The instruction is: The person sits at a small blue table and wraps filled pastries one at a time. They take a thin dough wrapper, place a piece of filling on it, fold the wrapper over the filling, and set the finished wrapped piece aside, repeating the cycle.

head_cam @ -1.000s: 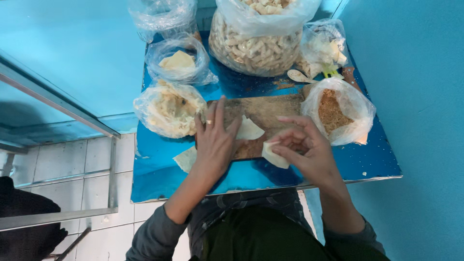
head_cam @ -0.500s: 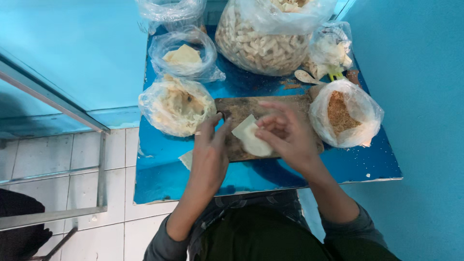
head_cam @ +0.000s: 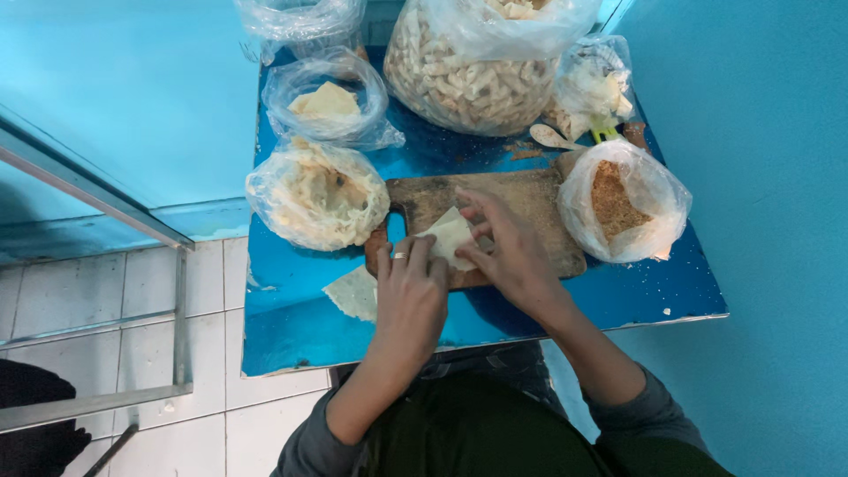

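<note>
A pale square dough wrapper lies folded on a brown wooden cutting board. My left hand, with a ring on one finger, presses the wrapper's near left edge. The fingers of my right hand pinch its right side. Both hands meet over the board's front left part. A second flat wrapper rests on the blue table just left of my left hand.
Plastic bags ring the board: shredded filling at left, stacked wrappers behind it, a big bag of rolled pieces at the back, brown crumbs at right. A spoon lies near the back right. Blue walls stand close.
My right hand carried the wrapper from the board's right side to its left. My left hand slid back to the wrapper's near edge. Both hands now hold it together.
</note>
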A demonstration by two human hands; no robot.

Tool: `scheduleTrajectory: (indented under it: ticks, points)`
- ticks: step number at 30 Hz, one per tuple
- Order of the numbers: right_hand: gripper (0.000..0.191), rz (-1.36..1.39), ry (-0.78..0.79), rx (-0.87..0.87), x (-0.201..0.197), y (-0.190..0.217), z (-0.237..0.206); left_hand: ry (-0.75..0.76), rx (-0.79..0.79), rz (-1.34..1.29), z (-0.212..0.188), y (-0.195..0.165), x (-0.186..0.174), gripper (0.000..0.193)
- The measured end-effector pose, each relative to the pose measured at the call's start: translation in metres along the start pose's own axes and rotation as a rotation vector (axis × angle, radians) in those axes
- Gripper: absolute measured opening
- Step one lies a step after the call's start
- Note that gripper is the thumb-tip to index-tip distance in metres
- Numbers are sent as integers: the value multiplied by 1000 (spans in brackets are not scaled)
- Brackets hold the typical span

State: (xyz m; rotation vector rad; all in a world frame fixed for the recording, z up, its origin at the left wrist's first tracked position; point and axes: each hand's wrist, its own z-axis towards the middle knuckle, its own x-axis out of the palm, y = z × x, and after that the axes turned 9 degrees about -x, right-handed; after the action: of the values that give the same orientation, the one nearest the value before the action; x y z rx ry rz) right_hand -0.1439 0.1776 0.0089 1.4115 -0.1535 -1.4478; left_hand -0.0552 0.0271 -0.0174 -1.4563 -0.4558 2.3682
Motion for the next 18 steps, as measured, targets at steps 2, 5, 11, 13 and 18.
scheduleTrajectory:
  ticks: [2,5,11,13,18]
  points:
    - [75,5,-13,-23,1,-4,-1,15,-10,46,-4,-5,2,10]
    - [72,116,-17,54,1,-9,0,-10,-33,-14,-5,-9,0,13]
    - [75,726,-9,15,-16,-5,-2,-165,-223,-624,2,5,-20,53]
    - [79,865,15,67,-26,2,-5,19,-374,-918,4,10,-29,59]
    - [83,960,58,0,-44,28,-4,361,-431,-1598,0,15,-51,65]
